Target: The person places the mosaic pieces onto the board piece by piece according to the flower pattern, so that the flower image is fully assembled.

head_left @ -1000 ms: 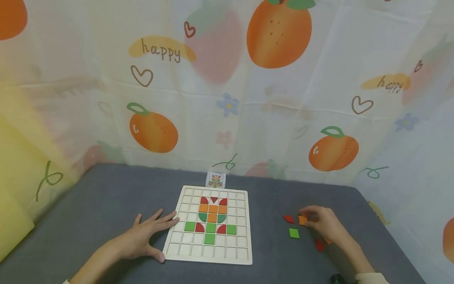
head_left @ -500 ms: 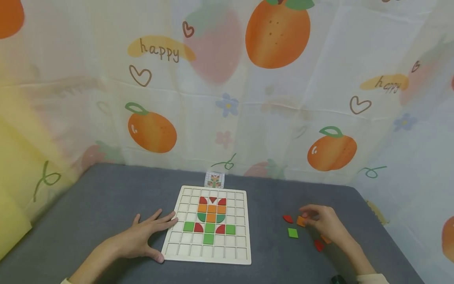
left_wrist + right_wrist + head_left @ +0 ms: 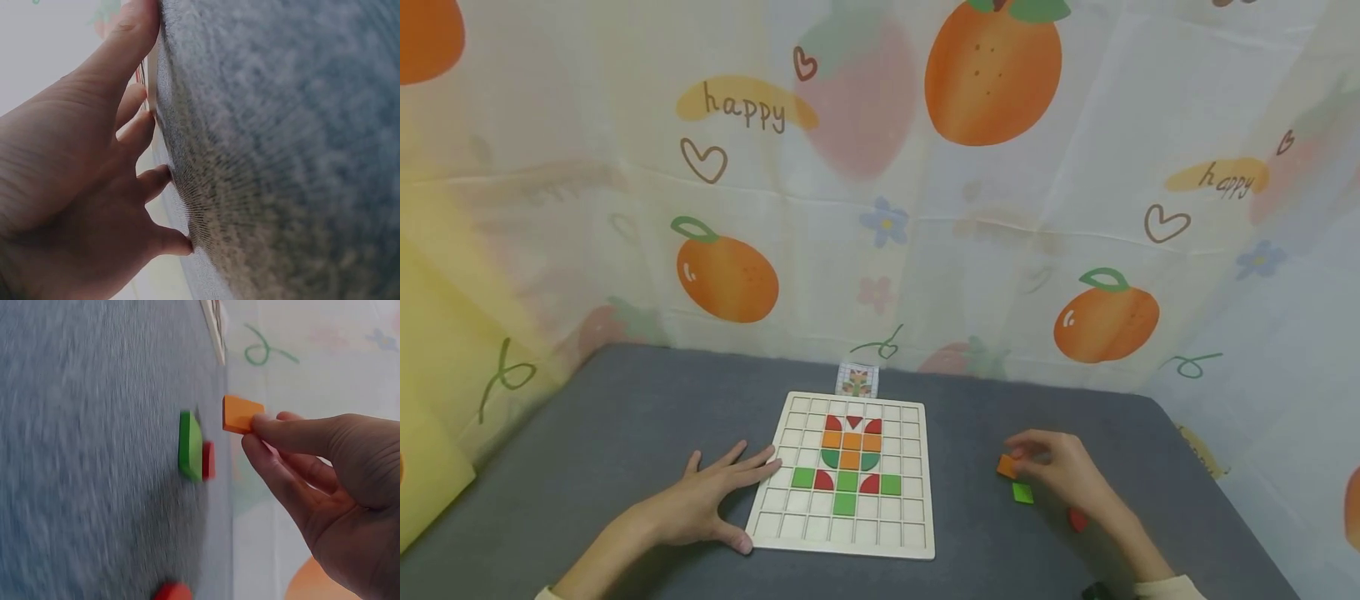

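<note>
My right hand [image 3: 1060, 473] pinches an orange square tile [image 3: 1007, 467] between thumb and fingertips. In the right wrist view that orange tile [image 3: 240, 414] is held above the cloth. A green square tile [image 3: 1022, 493] lies just below it, and a red tile [image 3: 209, 460] shows behind the green one in the right wrist view. My left hand [image 3: 700, 500] spreads its fingers along the left side of a pale gridded board [image 3: 913, 535], thumb at the near left corner. Red, orange and green tiles form a tulip-like pattern on the board.
Beyond the board's far edge lies a small pattern card [image 3: 857, 381]. Another red tile [image 3: 1077, 520] sits below the right wrist. A dark object [image 3: 1096, 591] shows at the bottom edge. A fruit-printed curtain [image 3: 910, 250] hangs behind the grey-covered table [image 3: 647, 400].
My right hand has lifted the orange tile and carried it leftward, over where the far red tile showed. The left hand stays at the board.
</note>
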{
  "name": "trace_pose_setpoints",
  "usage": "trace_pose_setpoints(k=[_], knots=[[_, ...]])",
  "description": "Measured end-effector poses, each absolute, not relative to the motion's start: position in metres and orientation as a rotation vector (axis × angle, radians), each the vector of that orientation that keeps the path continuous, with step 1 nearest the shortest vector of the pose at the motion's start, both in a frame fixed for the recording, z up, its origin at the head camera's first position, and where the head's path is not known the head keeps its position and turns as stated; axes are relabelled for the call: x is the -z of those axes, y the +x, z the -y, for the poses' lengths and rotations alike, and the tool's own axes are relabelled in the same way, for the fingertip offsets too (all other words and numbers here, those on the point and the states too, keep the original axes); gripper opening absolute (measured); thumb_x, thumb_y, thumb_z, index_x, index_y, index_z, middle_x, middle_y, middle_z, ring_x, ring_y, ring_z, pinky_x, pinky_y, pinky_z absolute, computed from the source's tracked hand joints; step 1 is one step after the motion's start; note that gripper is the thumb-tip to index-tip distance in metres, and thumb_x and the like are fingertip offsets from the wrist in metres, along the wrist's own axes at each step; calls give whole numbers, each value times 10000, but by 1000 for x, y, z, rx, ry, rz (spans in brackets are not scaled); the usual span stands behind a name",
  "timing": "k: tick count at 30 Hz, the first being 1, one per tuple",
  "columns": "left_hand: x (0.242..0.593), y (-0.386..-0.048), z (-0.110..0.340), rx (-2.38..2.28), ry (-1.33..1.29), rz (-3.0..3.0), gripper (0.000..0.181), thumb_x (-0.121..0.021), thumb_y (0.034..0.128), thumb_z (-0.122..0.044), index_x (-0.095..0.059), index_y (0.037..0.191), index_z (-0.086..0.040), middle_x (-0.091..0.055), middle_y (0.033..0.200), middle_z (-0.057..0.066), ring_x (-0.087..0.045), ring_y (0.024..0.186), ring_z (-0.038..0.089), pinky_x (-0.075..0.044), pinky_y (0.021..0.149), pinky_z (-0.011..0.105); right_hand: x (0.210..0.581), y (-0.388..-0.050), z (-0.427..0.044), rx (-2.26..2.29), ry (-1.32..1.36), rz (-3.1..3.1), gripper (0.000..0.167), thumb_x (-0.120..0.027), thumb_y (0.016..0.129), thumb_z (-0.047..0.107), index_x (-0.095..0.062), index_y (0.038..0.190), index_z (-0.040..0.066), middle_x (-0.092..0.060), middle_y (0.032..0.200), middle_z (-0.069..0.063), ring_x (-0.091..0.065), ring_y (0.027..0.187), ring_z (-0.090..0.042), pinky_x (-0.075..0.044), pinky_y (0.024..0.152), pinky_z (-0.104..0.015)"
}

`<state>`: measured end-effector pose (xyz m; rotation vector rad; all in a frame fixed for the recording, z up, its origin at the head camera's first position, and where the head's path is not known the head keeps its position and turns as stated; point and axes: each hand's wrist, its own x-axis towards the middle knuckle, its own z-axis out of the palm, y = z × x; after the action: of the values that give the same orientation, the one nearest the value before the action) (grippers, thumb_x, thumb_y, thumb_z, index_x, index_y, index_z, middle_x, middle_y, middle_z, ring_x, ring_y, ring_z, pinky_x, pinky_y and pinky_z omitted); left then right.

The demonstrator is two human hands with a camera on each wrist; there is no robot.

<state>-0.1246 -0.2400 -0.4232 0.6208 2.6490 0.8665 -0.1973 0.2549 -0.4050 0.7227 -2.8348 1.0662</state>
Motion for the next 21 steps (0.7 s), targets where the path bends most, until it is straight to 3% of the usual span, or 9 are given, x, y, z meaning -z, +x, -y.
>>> trace_pose_setpoints(k=[8,15,21], knots=[[421,-124,239,-861,633,-2656,1052,-823,605,-514,-415,1501,-144,-288,1587,130,-98,1435,526,65,936,810,408,-197,-229,-1173,833,2815,257,-767,818,62,-722,1066,15,-703,877,2,-647,771,-65,-559,688,-262],[422,-124,239,-859,610,-2653,1054,-827,599,-508,-415,1501,-150,-288,1590,117,-94,1441,515,69,943,806,408,-195,-207,-1116,900,2801,238,-775,818,88,-735,1052,61,-701,850,57,-629,757,-38,-508,653,-252],[425,-125,239,-867,634,-2657,1046,-821,607,-517,-417,1501,-154,-292,1587,125,-104,1434,528,66,935,810,411,-195,-193,-1193,953,2796,235,-761,820,34,-728,1052,27,-709,884,2,-648,786,-69,-555,679,-250]])
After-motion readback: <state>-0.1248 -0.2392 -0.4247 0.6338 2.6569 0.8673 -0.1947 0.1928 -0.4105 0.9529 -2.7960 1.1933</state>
